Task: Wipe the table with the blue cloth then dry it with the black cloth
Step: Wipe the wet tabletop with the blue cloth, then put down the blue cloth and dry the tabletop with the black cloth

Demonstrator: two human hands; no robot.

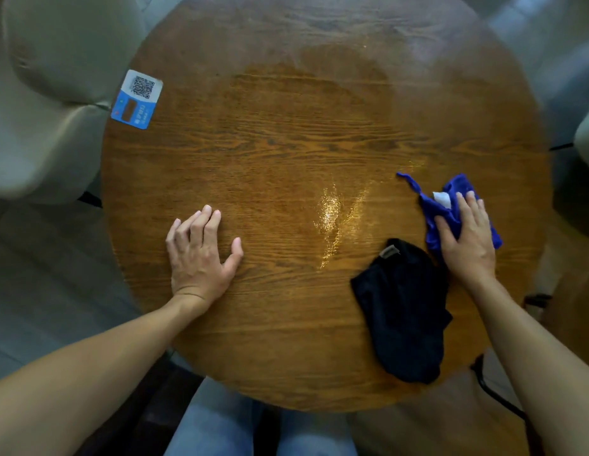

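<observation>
Black cloth [401, 311] — lengthwise toward camera

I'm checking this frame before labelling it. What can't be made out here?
- Blue cloth: head view, partly under the right hand.
- Sticker: text too small to read.
- Table: far rim cut off by the top edge.
- Black cloth: tag too small to read.

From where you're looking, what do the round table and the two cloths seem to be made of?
The table looks like wood or wood veneer under a glossy coat: grain lines run across it and a wet patch glints. The blue cloth, under the right hand, looks like thin soft fabric, bunched, with a white tag. The black cloth seems a thicker matte fabric with a small label; the weave cannot be made out.
</observation>
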